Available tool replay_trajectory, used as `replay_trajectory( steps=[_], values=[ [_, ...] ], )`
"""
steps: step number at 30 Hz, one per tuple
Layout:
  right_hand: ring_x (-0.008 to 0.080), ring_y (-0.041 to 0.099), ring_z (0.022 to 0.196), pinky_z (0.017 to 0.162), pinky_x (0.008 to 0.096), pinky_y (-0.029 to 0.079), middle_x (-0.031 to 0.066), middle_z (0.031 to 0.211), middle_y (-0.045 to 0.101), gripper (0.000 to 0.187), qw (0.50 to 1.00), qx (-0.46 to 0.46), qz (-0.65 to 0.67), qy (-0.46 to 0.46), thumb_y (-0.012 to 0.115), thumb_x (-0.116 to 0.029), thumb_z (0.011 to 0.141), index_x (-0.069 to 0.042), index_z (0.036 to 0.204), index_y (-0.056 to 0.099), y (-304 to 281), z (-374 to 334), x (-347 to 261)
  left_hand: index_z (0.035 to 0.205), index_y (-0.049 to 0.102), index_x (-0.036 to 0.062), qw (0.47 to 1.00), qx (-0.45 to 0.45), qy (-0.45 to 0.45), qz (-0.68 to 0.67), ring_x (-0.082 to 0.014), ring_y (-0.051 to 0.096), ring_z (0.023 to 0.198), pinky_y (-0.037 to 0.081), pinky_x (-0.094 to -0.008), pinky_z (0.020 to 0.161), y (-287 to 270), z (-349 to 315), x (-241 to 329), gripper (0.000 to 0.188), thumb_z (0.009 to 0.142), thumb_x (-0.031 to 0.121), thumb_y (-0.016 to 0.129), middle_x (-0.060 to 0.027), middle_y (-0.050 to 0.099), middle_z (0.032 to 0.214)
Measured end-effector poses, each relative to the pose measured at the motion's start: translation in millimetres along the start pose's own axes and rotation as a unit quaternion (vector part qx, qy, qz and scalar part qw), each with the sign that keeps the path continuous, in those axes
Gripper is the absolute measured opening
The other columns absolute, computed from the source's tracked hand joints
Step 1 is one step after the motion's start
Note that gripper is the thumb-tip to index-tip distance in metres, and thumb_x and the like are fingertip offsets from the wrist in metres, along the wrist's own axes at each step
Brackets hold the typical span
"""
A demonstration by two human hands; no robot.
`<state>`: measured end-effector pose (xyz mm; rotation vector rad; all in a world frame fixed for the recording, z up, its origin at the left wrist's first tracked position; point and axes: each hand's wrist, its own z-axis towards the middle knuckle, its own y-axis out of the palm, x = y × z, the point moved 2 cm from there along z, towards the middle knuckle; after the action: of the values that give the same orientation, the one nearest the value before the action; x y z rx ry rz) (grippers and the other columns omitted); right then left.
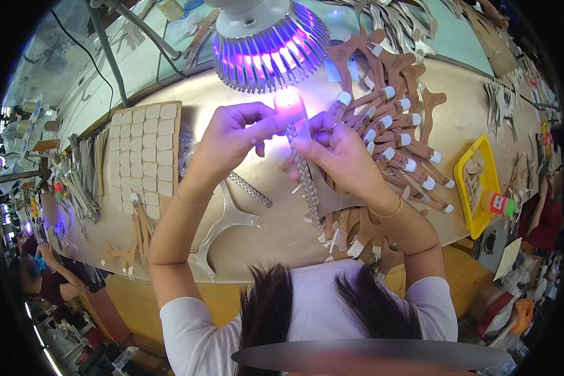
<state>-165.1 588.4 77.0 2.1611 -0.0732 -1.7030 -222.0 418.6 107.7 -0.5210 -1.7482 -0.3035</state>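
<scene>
Both hands are raised together under a finned lamp [266, 53] that glows violet. My left hand [241, 128] pinches the upper end of a braided strap [304, 178], where a pale, brightly lit tip shows. Closed around the same strap from the other side is my right hand [341, 153], its thumb lying along the front. The braid hangs down toward me, beside a smooth grey-brown leather piece [338, 195] under my right hand. Another short braided strap [250, 190] lies on the bench by my left wrist, near a forked metallic leather piece [227, 219].
At left lies a board of pale rounded patches [144, 147]. Many brown forked leather pieces with white-tipped ends [395, 122] are heaped at right. Beyond them stands a yellow tray [462, 182] with a small green-capped bottle [498, 204]. Another person [53, 276] is at far left.
</scene>
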Motion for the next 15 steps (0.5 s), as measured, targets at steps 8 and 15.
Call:
replay_trajectory(
  steps=[8, 15],
  values=[
    [0.0071, 0.056, 0.073, 0.063, 0.0206, 0.047, 0.0027, 0.085, 0.06, 0.035, 0.992, 0.048, -0.07, -0.096, 0.066, -0.031, 0.087, 0.001, 0.1, 0.058, -4.1, 2.0, -14.6, 0.085, 0.068, -0.0018, 0.998, -0.026, 0.039, 0.031, -0.005, 0.054, 0.06, 0.041, -0.0178, 0.049, 12.0, -14.4, 8.5, 0.016, 0.083, 0.014, 0.068, -0.0013, 0.059, 0.075],
    [0.0029, 0.05, 0.07, 0.065, 0.0179, 0.042, -0.001, 0.08, 0.059, 0.012, 0.981, 0.073, -0.107, -0.142, 0.068, -0.011, 0.084, -0.001, 0.088, 0.062, 2.9, -23.6, -33.7, 0.091, 0.066, -0.0008, 0.995, 0.008, 0.09, -0.044, -0.01, 0.058, 0.07, 0.049, -0.0204, 0.059, 37.6, -43.2, -1.2, 0.016, 0.081, 0.012, 0.07, -0.0039, 0.06, 0.085]
  ],
)
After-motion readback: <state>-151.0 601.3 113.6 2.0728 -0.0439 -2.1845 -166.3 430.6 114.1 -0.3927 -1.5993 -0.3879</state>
